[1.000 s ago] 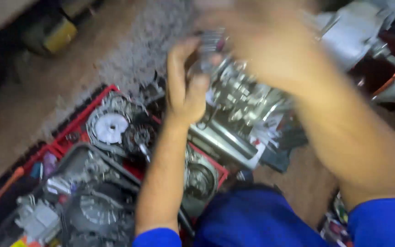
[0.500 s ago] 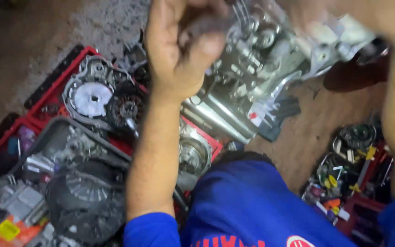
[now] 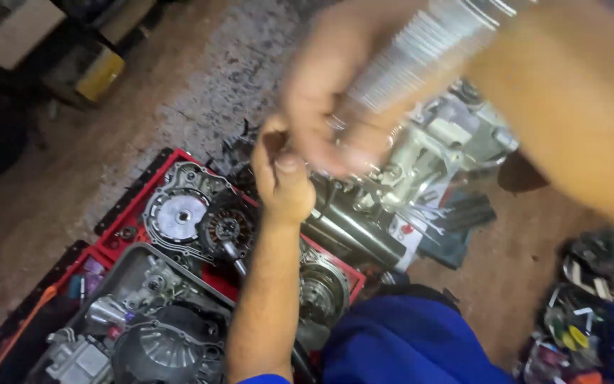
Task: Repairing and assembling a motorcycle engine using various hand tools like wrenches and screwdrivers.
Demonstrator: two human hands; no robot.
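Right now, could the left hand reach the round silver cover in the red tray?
Probably yes. The left hand is raised at the engine, just above and right of the round silver cover in the red tray, and nothing lies between them.

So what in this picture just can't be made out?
- Right hand, head view: motion blur hides its fingers and exactly what they grip.
- Ribbed metal part: blurred and cut off by the top edge.
- Left hand: whatever its fingertips pinch is too small to tell.
- Engine block: partly hidden behind both hands.
- Red tray: its lower end is cut off by the picture's bottom edge.
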